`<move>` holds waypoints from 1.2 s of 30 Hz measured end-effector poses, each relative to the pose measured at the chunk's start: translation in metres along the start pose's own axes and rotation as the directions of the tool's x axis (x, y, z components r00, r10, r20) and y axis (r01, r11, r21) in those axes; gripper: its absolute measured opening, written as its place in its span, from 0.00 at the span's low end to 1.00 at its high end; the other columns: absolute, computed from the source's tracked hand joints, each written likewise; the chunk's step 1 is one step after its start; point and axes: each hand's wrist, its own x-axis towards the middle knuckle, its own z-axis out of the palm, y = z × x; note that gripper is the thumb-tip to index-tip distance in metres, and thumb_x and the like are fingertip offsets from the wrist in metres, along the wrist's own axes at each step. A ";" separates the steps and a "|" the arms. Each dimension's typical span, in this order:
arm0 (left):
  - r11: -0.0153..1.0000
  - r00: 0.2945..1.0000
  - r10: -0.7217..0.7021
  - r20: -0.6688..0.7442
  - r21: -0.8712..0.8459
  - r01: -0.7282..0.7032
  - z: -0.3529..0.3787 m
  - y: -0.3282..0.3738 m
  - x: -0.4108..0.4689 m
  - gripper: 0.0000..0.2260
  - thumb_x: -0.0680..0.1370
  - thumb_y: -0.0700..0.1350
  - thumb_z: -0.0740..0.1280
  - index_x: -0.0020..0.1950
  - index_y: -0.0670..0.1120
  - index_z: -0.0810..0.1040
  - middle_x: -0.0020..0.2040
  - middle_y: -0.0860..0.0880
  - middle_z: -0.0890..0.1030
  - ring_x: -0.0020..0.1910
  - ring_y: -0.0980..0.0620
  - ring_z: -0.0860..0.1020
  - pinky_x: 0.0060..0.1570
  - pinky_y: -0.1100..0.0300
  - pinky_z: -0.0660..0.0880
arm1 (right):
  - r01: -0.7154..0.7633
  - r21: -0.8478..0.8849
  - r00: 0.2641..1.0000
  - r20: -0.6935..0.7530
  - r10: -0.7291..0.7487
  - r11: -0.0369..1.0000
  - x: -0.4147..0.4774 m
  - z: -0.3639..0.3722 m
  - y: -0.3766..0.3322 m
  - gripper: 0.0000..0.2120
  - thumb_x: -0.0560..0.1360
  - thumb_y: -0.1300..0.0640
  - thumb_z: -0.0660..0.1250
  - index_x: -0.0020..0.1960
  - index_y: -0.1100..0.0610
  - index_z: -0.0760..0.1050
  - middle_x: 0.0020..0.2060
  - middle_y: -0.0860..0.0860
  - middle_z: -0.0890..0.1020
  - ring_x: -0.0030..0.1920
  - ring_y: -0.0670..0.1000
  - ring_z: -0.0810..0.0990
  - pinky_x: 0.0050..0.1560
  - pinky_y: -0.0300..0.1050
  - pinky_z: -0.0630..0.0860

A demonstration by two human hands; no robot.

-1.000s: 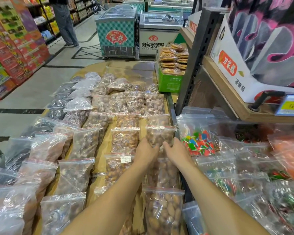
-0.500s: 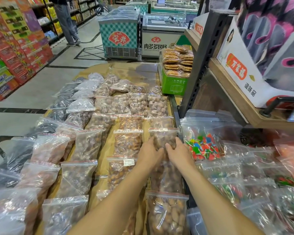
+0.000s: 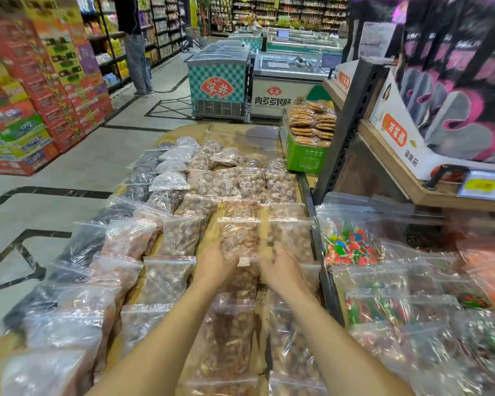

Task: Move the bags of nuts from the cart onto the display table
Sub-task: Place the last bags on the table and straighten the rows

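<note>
Rows of clear zip bags of nuts cover the cardboard-topped display table [image 3: 242, 132]. In the second column from the right lies one bag of brown nuts [image 3: 238, 235] with a white label at its near end. My left hand [image 3: 215, 265] grips its near-left corner, fingers tucked under the plastic. At the bag's near-right corner, beside the label, my right hand [image 3: 280, 268] holds on. Another nut bag [image 3: 290, 238] lies just to the right. No cart is in view. The view is motion-blurred.
Bags of coloured candy [image 3: 350, 245] fill the section on the right, behind a dark divider rail [image 3: 316, 241]. A wooden shelf with a price tag [image 3: 482, 185] juts out above them. A green crate of biscuits [image 3: 305, 158] and freezers [image 3: 219, 81] stand beyond. A person [image 3: 136, 52] stands in the left aisle.
Both hands have left the right-column bag and shifted left to the neighbouring column's bag. The camera has tilted up, showing more of the store.
</note>
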 end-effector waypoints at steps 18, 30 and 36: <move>1.000 0.994 -0.025 0.106 -0.015 0.027 0.012 -0.058 0.003 0.14 0.80 0.47 0.67 0.65 0.48 0.75 0.49 0.49 0.84 0.45 0.47 0.81 0.42 0.55 0.77 | -0.090 -0.046 0.990 0.102 0.095 0.995 -0.011 0.064 -0.008 0.37 0.84 0.44 0.62 0.86 0.55 0.53 0.80 0.55 0.70 0.77 0.59 0.71 0.74 0.55 0.72; 0.996 0.992 -0.079 0.094 -0.043 0.083 0.012 -0.081 -0.039 0.29 0.80 0.49 0.69 0.79 0.45 0.65 0.72 0.44 0.76 0.68 0.42 0.77 0.66 0.50 0.75 | 0.082 -0.139 0.996 -0.011 -0.085 0.987 -0.064 0.061 -0.012 0.30 0.86 0.47 0.61 0.84 0.55 0.59 0.81 0.55 0.63 0.81 0.57 0.61 0.80 0.55 0.61; 0.989 0.995 -0.085 0.058 -0.119 0.091 0.019 -0.106 -0.078 0.30 0.75 0.51 0.71 0.76 0.53 0.66 0.65 0.48 0.81 0.59 0.45 0.81 0.61 0.45 0.80 | 0.018 -0.112 0.998 0.054 -0.012 0.994 -0.102 0.079 0.018 0.36 0.85 0.43 0.61 0.86 0.56 0.52 0.84 0.56 0.56 0.84 0.59 0.57 0.82 0.57 0.61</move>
